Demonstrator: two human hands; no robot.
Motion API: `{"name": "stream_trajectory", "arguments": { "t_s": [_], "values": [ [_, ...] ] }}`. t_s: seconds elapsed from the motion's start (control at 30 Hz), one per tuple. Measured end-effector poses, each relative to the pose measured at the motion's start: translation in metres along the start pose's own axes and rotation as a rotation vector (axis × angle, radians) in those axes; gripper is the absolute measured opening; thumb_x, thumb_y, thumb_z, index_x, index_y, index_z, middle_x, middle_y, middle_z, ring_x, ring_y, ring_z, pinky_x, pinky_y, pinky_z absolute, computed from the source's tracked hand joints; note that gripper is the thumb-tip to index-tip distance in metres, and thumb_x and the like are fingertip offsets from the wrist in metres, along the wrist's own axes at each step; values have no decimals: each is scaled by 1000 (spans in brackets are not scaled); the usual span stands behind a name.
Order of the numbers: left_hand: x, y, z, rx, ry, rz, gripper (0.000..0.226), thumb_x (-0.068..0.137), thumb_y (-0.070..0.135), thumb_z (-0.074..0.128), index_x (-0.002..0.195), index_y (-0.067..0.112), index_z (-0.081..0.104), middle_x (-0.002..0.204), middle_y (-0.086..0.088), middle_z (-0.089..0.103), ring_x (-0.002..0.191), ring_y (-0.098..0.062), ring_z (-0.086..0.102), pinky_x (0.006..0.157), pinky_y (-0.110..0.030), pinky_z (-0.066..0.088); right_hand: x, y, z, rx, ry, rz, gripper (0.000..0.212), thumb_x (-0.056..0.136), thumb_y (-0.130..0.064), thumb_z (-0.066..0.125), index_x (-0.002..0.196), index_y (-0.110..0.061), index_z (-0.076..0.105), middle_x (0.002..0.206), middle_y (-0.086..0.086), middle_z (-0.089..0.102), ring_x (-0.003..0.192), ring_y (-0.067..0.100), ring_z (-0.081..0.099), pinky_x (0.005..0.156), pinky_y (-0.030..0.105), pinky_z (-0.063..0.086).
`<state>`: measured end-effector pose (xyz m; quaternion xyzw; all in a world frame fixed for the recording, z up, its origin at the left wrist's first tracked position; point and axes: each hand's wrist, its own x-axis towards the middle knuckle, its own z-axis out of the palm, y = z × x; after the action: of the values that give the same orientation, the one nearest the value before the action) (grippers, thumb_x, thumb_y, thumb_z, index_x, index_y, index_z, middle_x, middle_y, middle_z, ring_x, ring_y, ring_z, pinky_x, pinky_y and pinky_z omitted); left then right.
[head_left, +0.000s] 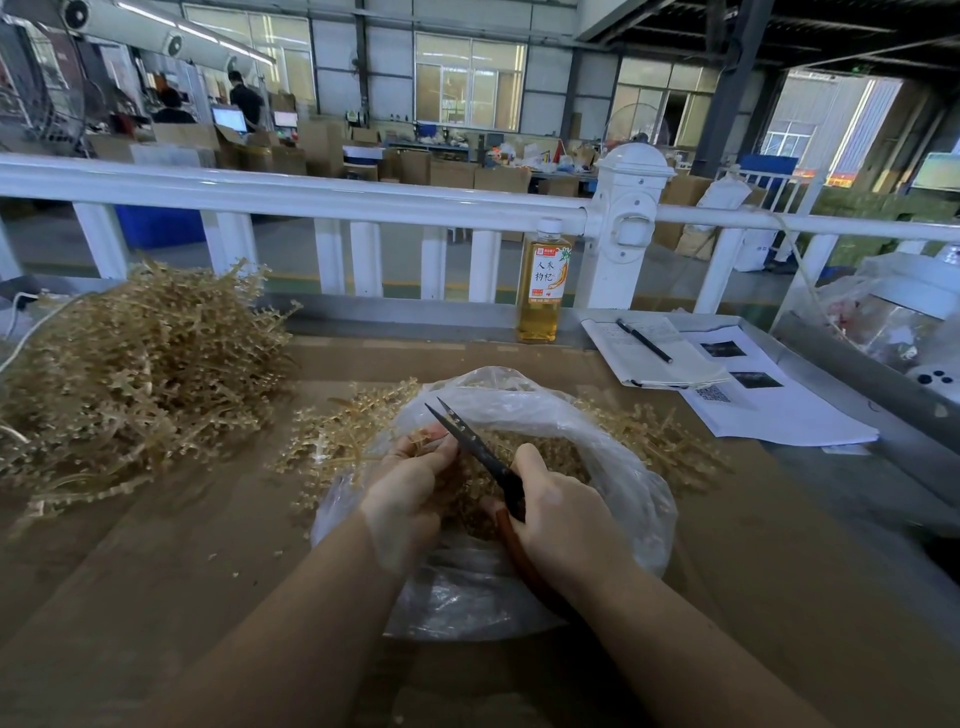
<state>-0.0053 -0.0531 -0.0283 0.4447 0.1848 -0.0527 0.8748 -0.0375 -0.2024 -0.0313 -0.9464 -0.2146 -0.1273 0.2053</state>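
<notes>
Sprig: a tan branching sprig (423, 439), thin, dry-looking and beaded with tiny knobs, is sitting at the centre of the view over the mouth of the bag, touching the scissor blades.
Left hand: the left hand (410, 483) is pinching the sprig, its fingers curled tight around it.
Right hand: the right hand (561, 514) is gripping the scissors' handle, fingers wrapped closed around it, thumb lying on top.
Scissors: the black-bladed scissors (478, 447) with a reddish-brown handle are slanting from 5 o'clock up to 11 o'clock, their matte pointed tips standing slightly parted just beyond the sprig.
Bag: a crinkled clear plastic bag (623, 467) is lying open under both hands, holding a bed of small tan cuttings.
Loose stalks: a small heap of tan stalks (343, 441) is spreading out at 10 o'clock of the bag, touching it.
Big pile: a large tangled pile of tan stalks (135, 374) is lying at 9 o'clock, well apart from the bag.
Surface: the flat brown cardboard-covered surface (156, 571) is carrying scattered crumbs near the bag.
Bottle: a clear plastic bottle of amber liquid (543, 291) with a white cap is standing upright at 12 o'clock, against the glossy white railing (311, 197).
Notebook: an open white notebook (675, 364) is lying at 2 o'clock with a black pen (644, 340) across it, overlapping white printed sheets (769, 410).
</notes>
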Motion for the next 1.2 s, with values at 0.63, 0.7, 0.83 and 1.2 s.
{"name": "stream_trajectory", "arguments": {
  "t_s": [0.63,0.7,0.83,1.2],
  "values": [
    [4,-13,-3,51,-61,162,19,88,-8,53,88,11,56,80,-14,66,73,-28,65,59,-37,52,2,-4,-6,40,17,45,25,92,-40,56,94,-26,36,71,-10,54,65,9,53,56,18,34],
    [4,-14,-3,57,-70,157,19,88,-7,54,88,11,57,76,-12,69,69,-26,68,53,-34,54,3,-3,-6,33,1,47,21,93,-31,55,94,-25,35,70,-11,51,65,9,53,54,15,33],
    [4,-13,-5,49,-89,128,18,87,-6,56,92,11,58,70,-9,71,63,-23,70,49,-31,54,4,-2,-6,24,-20,48,22,93,-27,54,94,-26,32,66,-12,44,62,7,46,49,12,29],
    [5,-13,-4,53,-109,154,19,87,-8,55,89,10,58,63,-7,70,57,-21,69,46,-29,53,6,-2,-7,-8,-33,27,20,95,-27,51,95,-24,30,69,-10,48,63,11,48,53,17,31]
  ]
}}
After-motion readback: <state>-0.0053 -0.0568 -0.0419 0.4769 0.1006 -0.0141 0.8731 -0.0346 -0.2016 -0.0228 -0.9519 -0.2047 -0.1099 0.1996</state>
